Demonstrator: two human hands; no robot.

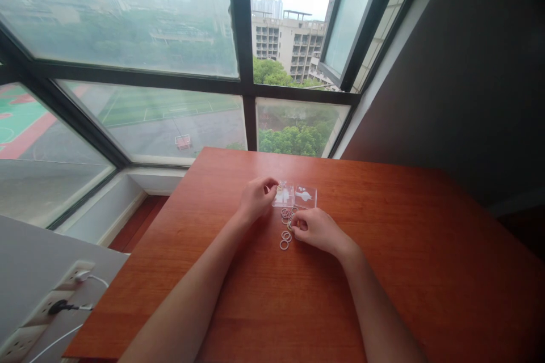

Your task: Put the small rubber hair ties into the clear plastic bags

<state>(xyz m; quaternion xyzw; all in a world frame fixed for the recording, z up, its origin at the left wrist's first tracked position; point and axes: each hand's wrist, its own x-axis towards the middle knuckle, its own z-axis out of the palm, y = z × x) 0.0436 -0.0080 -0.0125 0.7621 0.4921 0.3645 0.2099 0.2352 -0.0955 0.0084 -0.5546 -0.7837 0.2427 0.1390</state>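
A small pile of thin, pale metal rings (286, 226) is lying on the reddish-brown wooden table (426, 272), roughly at its middle, between the two hands. The rings are round, flat loops, some overlapping, with two or three trailing toward the near side of the pile. Just beyond them, on the far side, two clear, flat, square plastic tiles (295, 195) are sitting side by side, each carrying a small whitish shape, too small to make out.

The left hand (255, 199) is resting on the table at the left of the tiles, its fingers curling inward with thumb and forefinger pinching together at the left tile's edge; whether they are gripping a ring there cannot be told. The right hand (317, 229) is lying at the right of the pile, fingers bending close together and the fingertips touching the rings, seemingly nipping one.

At the far side, a large dark-framed window (240, 57) is looking out over buildings and sports courts. At the near left, a white power strip (46, 306) is holding plugged cables.
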